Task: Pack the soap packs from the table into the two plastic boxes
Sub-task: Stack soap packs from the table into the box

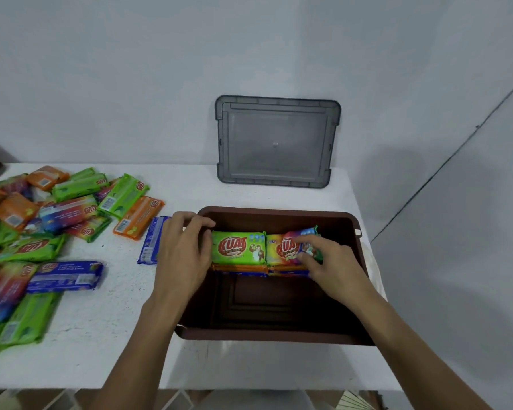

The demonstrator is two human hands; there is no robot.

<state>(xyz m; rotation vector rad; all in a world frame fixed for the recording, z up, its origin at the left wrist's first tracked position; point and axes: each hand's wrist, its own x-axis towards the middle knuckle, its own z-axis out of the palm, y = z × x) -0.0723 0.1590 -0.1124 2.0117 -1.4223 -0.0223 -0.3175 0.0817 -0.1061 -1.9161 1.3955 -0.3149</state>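
Observation:
A brown plastic box (279,332) stands open on the white table, in front of me. Inside, against its far wall, lie two short stacks of soap packs. A green pack (239,247) tops the left stack and a multicoloured pack (285,247) tops the right one. My left hand (181,255) rests over the box's left rim with its fingertips against the green pack's left end. My right hand (329,261) is inside the box, fingers closed on the right end of the multicoloured pack. Many loose soap packs (71,208) lie in a heap on the table's left.
A grey translucent lid (276,140) leans against the wall behind the box. A blue pack (151,241) lies just left of the box and another blue pack (65,276) nearer the heap. The table's front edge (71,389) runs below my arms. Only one box shows.

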